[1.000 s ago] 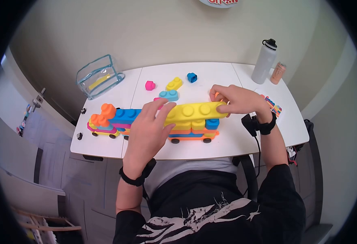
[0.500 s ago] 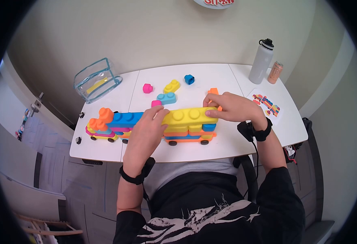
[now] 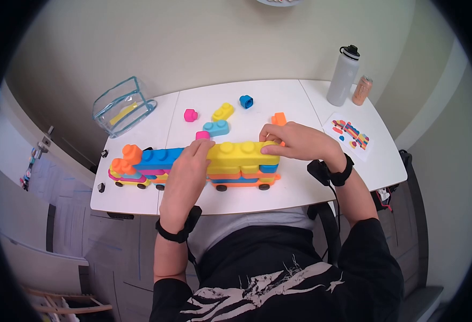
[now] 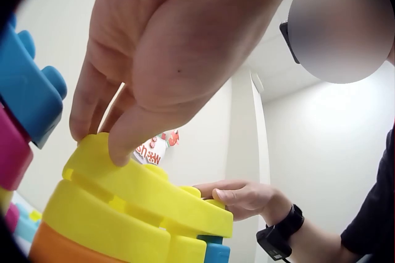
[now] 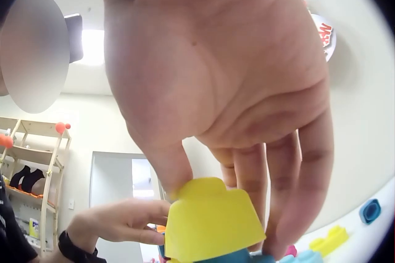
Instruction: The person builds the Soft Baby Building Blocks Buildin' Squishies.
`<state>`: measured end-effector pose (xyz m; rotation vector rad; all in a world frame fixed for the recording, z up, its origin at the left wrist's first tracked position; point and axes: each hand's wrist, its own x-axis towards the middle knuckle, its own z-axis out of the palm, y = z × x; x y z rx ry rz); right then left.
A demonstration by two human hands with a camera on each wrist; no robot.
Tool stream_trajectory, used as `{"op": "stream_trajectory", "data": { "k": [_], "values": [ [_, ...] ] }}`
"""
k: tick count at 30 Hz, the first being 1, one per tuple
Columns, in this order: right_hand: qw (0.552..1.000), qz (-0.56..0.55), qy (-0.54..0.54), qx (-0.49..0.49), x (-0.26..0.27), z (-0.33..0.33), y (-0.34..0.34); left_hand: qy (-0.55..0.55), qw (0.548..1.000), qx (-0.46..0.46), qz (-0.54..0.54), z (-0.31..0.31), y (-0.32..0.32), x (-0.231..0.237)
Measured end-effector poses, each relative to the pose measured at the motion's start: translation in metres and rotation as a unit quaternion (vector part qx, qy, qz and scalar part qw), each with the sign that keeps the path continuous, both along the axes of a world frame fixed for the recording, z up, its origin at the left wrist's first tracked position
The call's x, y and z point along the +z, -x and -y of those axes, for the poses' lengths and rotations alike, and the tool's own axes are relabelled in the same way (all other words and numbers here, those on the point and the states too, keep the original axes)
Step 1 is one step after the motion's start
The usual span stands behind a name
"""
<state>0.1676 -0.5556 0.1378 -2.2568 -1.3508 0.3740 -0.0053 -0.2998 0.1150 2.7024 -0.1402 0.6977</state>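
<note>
A long yellow block [image 3: 237, 153] lies along the top of the right car of a block train, over smaller yellow blocks and an orange base with black wheels. The left hand [image 3: 185, 177] pinches its left end, thumb on the near side in the left wrist view. At its right end, the right hand [image 3: 303, 144] grips it between thumb and fingers, seen also in the right wrist view around the yellow block [image 5: 213, 223]. Left of the left hand, a blue block [image 3: 160, 158] tops the middle car, beside stacked orange blocks [image 3: 131, 154].
Behind the train lie a light blue block [image 3: 216, 127], a yellow block [image 3: 223, 112], a pink block [image 3: 191, 115], a blue block [image 3: 246, 101] and an orange block [image 3: 279, 118]. A clear bag [image 3: 123, 110], bottle [image 3: 343, 78], can [image 3: 362, 90] and picture sheet [image 3: 349, 135] stand or lie farther out.
The long yellow block has come down onto the blocks below it, with both hands still on it. The head view has shifted slightly.
</note>
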Motion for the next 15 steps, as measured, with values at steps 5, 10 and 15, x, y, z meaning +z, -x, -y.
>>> {"op": "stream_trajectory", "data": {
  "k": [5,10,15],
  "values": [
    [1.0,-0.007,0.001,-0.005,-0.003,-0.0029,0.0038,-0.006,1.0,0.002,-0.022,-0.0036,-0.0004,0.0003],
    [1.0,-0.007,-0.027,0.012,-0.0086,-0.0029,0.001,-0.013,0.999,0.002,-0.049,-0.005,0.0,0.0036],
    [1.0,-0.011,0.02,0.021,-0.0007,-0.0077,-0.0032,0.008,0.998,0.004,-0.056,-0.004,0.0027,0.0059]
  ]
}}
